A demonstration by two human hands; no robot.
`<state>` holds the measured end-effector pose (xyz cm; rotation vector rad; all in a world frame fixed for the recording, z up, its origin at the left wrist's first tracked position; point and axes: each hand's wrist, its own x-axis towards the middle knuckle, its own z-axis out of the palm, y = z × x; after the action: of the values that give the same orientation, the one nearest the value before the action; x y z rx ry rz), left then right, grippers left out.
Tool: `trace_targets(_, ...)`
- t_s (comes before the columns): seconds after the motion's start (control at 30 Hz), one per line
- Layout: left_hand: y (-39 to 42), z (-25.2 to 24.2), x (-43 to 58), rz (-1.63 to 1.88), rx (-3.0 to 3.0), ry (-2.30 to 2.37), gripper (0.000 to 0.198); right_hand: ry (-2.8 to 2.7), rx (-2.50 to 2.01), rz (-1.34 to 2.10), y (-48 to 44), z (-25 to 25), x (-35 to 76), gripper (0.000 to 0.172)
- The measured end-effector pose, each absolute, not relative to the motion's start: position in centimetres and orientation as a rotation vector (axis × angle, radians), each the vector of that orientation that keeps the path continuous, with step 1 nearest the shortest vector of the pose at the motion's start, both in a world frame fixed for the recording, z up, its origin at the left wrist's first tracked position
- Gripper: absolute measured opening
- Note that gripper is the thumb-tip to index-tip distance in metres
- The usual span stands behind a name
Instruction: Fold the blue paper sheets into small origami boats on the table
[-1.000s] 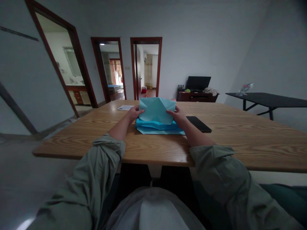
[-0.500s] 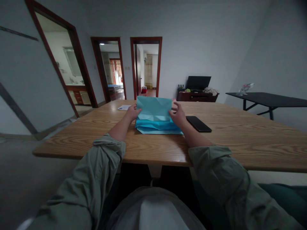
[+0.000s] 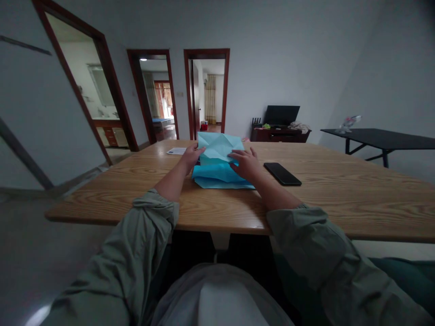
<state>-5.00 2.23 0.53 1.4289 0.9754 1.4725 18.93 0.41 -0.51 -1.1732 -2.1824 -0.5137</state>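
The folded paper is showing pale sky blue on top and a deeper turquoise band beneath, while the desk is displaying honey-brown wavy wood grain, the rolled sleeve is showing muted grey-green, and the phone is gleaming black.

The one camera sits on the person's head, close above and behind the hands, and faces forward and down. It looks over the near edge of the wooden table onto the left hand and right hand, then across the room toward the far doorway.
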Motion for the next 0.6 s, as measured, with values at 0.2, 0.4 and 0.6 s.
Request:
trace_targets(0.2, 1.5, 1.1, -4.3, 1.498, 1.403, 0.916, 0.036, -2.236, -1.084, -0.399, 0.3, -0.4, 19.0, 0.051)
trace_targets(0.4, 2.4, 0.7, -5.1, 1.554, 1.367, 0.909, 0.032, -2.2, -1.104, -0.386, 1.1, -0.4, 19.5, 0.042)
trace_targets(0.6, 1.1, 1.2, -4.7, 1.296, 1.301, 0.755, 0.058, -2.186, -1.167, -0.495, 0.6, 0.0, 19.1, 0.021)
